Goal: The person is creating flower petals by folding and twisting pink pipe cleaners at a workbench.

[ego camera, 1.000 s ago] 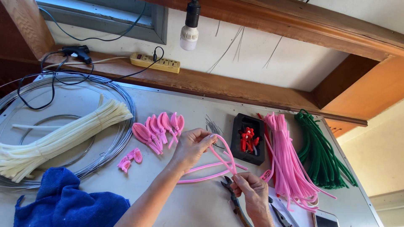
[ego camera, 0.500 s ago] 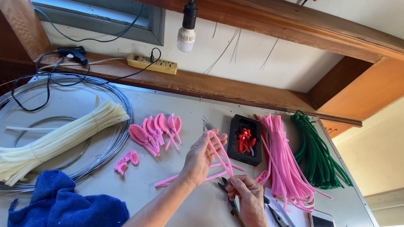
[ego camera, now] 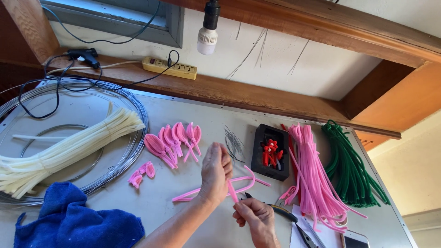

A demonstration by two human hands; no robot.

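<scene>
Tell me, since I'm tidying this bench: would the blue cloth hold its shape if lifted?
Probably not: the blue cloth lies crumpled in soft folds, so it would likely droop. It looks light for its bulk, and seems unlikely to roll or slide on the table.

Left hand (ego camera: 216,172) covers the middle of the pink tube (ego camera: 232,190), grip point unseen. Pliers (ego camera: 280,212) partly under right hand (ego camera: 253,218). Phone (ego camera: 354,239), blue cloth (ego camera: 73,220), white tube bundle (ego camera: 64,149) cut by frame edges. Red bits in black tray (ego camera: 272,151) too small to identify.
</scene>
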